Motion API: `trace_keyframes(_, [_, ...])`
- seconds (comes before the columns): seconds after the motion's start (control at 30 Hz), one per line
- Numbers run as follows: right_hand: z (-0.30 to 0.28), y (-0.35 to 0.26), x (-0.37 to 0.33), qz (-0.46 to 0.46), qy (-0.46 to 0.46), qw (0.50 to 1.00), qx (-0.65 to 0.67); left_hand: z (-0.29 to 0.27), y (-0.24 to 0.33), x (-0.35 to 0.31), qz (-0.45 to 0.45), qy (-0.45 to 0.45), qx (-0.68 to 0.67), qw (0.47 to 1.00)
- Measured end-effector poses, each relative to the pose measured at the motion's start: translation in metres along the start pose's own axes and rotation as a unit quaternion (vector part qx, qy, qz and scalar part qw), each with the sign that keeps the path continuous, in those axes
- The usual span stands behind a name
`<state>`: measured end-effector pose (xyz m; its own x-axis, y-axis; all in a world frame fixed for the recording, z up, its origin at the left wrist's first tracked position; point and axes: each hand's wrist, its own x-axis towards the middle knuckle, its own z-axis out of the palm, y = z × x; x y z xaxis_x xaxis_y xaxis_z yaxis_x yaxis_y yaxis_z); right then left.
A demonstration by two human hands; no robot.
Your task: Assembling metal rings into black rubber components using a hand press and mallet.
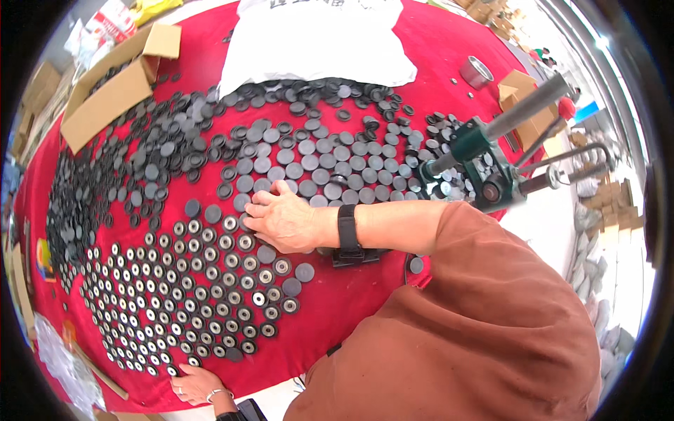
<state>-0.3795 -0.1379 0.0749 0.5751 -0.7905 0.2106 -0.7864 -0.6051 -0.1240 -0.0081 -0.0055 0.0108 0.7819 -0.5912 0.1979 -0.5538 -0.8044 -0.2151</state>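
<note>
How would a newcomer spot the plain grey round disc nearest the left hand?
Over the red cloth, find the bare left hand. Up and right sits the plain grey round disc; adjacent black round discs show silver metal centres, it doesn't.

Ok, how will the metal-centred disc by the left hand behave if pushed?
The metal-centred disc by the left hand lies flat, so it would probably slide over the red cloth rather than roll. Its low, wide shape makes tipping unlikely. It looks metallic in the middle, so it may feel stiff and somewhat heavy for its size.
</note>
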Motion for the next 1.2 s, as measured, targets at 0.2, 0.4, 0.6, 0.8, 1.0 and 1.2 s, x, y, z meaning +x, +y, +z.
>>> trace_keyframes(0.2, [-0.052, 0.057, -0.019, 0.244, -0.056, 0.968, 0.005, -0.002, 0.001, -0.001, 0.001, 0.020, -0.005, 1.000])
trace_keyframes(0.4, [-0.068, 0.136, -0.029, 0.364, 0.066, 0.922, 0.115, 0.001, 0.000, -0.002, 0.019, 0.049, 0.041, 0.998])
trace_keyframes(0.6, [-0.022, 0.139, 0.055, 0.224, -0.120, 0.966, 0.037, 0.002, 0.003, -0.002, 0.015, 0.031, 0.033, 0.999])
trace_keyframes(0.8, [0.001, 0.141, 0.133, 0.313, -0.146, 0.936, 0.072, 0.007, -0.003, 0.000, 0.015, 0.017, 0.024, 0.999])
trace_keyframes(1.0, [0.033, 0.154, 0.198, 0.168, -0.021, 0.765, 0.622, 0.002, 0.001, -0.002, 0.012, -0.008, -0.004, 1.000])
trace_keyframes(1.2, [-0.020, 0.137, 0.171, 0.350, -0.009, 0.744, 0.569, 0.000, -0.001, -0.003, 0.013, -0.015, -0.005, 1.000])
